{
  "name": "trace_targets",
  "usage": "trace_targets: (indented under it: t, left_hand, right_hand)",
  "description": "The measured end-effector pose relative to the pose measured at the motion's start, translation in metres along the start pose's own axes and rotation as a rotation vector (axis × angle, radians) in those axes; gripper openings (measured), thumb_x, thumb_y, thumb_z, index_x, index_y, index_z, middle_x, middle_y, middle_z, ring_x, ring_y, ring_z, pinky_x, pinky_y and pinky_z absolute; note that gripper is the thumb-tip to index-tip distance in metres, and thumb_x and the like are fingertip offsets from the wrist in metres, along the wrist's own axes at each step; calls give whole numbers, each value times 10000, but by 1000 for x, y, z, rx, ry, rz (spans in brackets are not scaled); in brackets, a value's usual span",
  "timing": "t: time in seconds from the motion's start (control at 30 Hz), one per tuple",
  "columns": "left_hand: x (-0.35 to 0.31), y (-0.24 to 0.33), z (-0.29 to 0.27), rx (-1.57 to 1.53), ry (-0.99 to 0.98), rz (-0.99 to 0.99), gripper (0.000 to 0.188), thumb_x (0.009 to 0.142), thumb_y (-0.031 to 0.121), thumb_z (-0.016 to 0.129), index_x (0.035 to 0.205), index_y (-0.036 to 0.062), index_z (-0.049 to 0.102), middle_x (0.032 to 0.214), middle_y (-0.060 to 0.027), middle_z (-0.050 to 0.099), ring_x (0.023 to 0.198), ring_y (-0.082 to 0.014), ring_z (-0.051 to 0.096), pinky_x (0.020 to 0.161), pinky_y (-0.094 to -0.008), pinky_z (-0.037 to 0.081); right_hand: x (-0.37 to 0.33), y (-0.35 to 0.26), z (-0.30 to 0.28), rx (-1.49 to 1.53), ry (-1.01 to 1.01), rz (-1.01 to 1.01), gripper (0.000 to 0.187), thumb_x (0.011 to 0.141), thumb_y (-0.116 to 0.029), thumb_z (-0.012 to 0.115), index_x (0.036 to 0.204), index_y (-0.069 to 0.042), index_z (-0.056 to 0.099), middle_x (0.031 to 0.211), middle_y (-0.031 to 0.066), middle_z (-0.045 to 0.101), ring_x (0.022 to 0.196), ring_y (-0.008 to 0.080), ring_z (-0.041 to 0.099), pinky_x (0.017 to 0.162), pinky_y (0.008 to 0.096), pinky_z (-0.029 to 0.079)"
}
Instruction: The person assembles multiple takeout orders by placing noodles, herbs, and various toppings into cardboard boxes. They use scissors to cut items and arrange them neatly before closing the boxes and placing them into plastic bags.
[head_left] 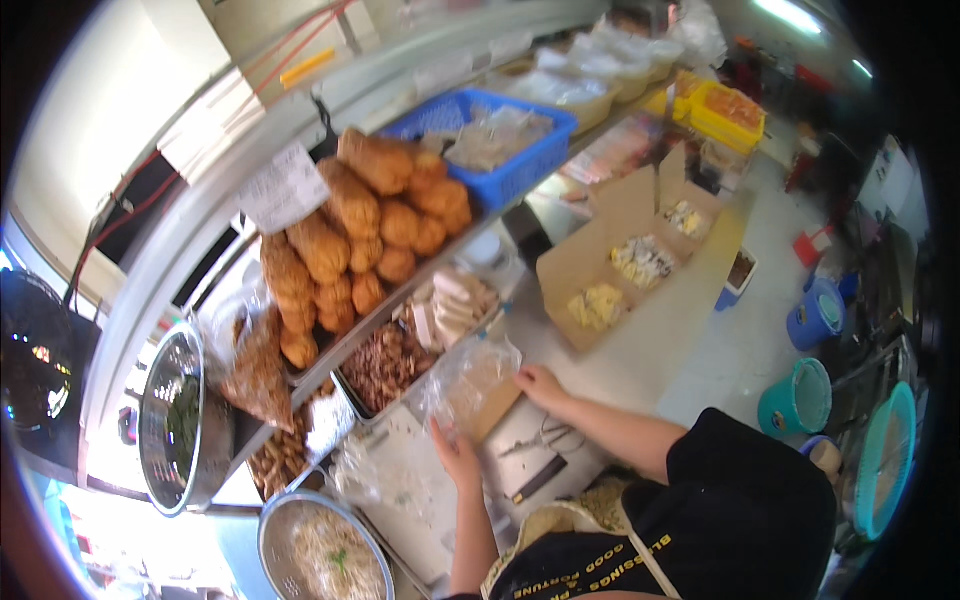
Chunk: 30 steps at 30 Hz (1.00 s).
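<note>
While a metal bowl (276, 545) of noodles (332, 562) is sitting at the lower left and chopped meat (382, 370) is lying beyond it, the action is centring on the table (425, 515). And there, the left hand (457, 460) is standing open, fingers nearly straight, right by the clear plastic bag (462, 378); whether it's touching, I cannot tell. That bag is lying crumpled between the hands, looking light, limp and probably slippery, so a pinch on a gathered edge is seeming wiser than a flat palm. Partly under it, the brown card (497, 405) is showing, looking light but stiffer, likely to crease; its corners are offering the best hold. Now the right hand (541, 387), fingers bent, is resting at the card's far right corner, any grip too small to confirm. Just nearer the body, scissors (522, 445) are lying loose, and farther right an open box (565, 268) is holding food (640, 262).
</note>
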<state>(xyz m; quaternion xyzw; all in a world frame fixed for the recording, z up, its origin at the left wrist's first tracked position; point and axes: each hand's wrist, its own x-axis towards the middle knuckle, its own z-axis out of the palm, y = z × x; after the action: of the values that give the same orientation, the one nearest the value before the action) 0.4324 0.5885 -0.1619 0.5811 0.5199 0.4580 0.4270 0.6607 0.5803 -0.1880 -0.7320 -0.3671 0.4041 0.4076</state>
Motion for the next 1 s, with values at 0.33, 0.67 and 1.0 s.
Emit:
trace_targets:
  t: [0.33,0.67,1.0]
  left_hand:
    - [-9,22,-28,129,-130,-34,722,872,-23,504,1537,42,232,1360,-139,512,805,-125,549,706,-267,473]
    - [-19,136,14,313,-406,152,794,826,-35,504,1551,72,196,1466,-260,367,1206,-255,510,839,-332,487]
    - [-170,244,162,36,-777,578,865,788,-162,389,1565,83,101,1613,-198,127,1335,-246,443,788,-291,512]
  right_hand:
    - [-36,-39,21,961,6,240,616,815,-203,782,1343,-130,473,1221,87,576,1057,230,611,766,432,573]
    - [-151,-26,-176,1087,-509,285,549,894,-208,690,1389,-83,487,1329,99,585,1198,221,587,1016,379,476]
    - [-166,21,-316,1012,-1009,156,533,938,-230,611,1417,-57,457,1311,105,595,1163,199,606,977,350,498]
